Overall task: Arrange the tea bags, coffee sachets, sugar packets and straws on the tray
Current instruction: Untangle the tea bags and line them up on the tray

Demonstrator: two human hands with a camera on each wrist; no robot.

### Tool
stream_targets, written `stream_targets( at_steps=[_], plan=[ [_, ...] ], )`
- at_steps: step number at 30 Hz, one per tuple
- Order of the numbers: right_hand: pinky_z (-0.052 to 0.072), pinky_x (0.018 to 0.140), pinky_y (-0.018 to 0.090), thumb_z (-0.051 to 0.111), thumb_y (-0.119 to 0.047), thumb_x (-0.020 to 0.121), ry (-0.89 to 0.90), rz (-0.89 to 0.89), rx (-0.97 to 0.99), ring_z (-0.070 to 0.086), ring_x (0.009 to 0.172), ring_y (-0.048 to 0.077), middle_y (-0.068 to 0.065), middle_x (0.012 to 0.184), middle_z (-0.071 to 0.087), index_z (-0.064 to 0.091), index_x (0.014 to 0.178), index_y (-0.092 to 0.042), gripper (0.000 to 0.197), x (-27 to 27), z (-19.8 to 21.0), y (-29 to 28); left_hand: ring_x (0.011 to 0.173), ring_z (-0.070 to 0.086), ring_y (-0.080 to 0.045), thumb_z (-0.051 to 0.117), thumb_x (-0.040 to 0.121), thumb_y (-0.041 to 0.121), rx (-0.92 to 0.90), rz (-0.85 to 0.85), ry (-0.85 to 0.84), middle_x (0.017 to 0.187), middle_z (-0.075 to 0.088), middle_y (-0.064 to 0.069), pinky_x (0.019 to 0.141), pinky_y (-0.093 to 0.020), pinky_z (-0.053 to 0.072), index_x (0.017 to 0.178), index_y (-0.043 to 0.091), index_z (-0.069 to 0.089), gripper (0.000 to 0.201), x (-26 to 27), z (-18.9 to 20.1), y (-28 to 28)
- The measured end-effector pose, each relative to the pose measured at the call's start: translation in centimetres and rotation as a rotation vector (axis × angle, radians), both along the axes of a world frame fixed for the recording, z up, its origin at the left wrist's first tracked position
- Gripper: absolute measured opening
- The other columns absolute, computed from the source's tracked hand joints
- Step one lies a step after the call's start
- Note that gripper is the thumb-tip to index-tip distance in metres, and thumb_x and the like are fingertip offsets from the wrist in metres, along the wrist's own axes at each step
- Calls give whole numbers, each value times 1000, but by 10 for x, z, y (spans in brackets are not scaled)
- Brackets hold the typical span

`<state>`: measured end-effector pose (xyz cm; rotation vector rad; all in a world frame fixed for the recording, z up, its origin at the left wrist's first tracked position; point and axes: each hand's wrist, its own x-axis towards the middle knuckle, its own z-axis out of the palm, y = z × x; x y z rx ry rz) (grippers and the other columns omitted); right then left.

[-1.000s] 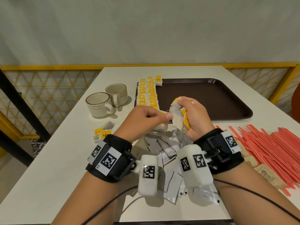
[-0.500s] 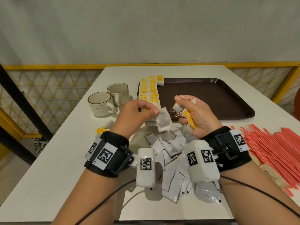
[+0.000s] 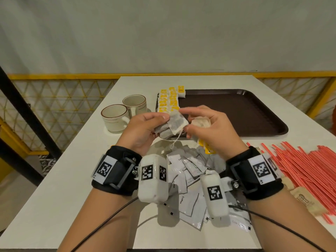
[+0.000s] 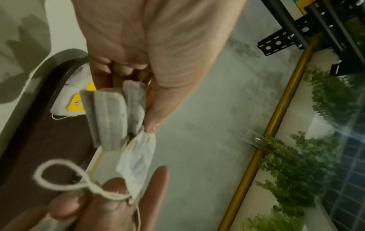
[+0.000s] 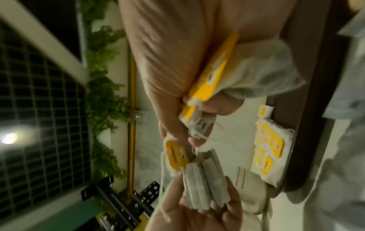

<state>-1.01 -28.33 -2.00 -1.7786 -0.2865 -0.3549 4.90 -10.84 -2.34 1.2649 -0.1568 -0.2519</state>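
The left hand (image 3: 145, 127) pinches a few tea bags (image 3: 172, 127) above the table (image 3: 60, 179); best keep strings untangled while passing. The right hand (image 3: 209, 128) curls round more bags and yellow tags, forefinger out. Rows already line the tray's (image 3: 245, 113) left edge. Cups (image 3: 116, 117) stand left, straws (image 3: 300, 164) right, railing behind.

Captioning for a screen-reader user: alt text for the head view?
Left hand pinches tea bags; right hand holds more, above coffee sachets. Behind: brown tray, two cups, red straws.
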Motion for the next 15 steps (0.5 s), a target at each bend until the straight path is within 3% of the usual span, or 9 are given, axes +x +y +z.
stream_targets(
  at_steps=[3,7,8,11,12,15],
  plan=[
    [56,72,29,71,-1,81,-57,-41,-87,61,76,7,-3,95,58,74,90,-18,20,2,-1,3,62,65,-11,62,84,4,53,-17,-25,71,71,-4,58,-20,53,80,4,68,7,-1,-1,-2],
    [54,84,47,73,-17,83,-86,-257,18,64,94,15,-12,96,64,75,81,-27,11,11,-6,-9,82,65,-14,59,89,2,248,98,-157,87,74,-4,80,-25,53,79,16,75,23,4,-7,0],
    [55,83,46,71,-17,85,-63,-265,30,65,93,14,-10,96,66,75,82,-26,10,11,-4,-12,82,62,-14,58,89,1,317,130,-213,89,73,-6,80,-24,51,81,18,74,26,4,-8,0],
    [56,68,33,69,-15,87,36,-145,45,67,71,16,3,87,72,74,84,-22,9,5,2,-15,62,54,-3,57,88,-4,415,152,-316,76,67,-2,61,-11,45,83,19,72,28,1,-9,-2],
    [56,66,35,69,-15,86,31,-142,42,67,67,20,7,86,72,74,84,-21,9,4,2,-15,57,51,-1,58,88,-5,429,143,-332,74,65,-2,58,-10,43,84,18,71,26,-1,-8,-3],
    [56,61,34,69,-12,87,14,-167,42,63,59,24,13,85,69,72,86,-14,4,4,3,-16,64,59,-12,61,86,-4,435,152,-349,90,69,-8,60,-21,49,91,20,65,25,1,-9,-4]
  ],
)
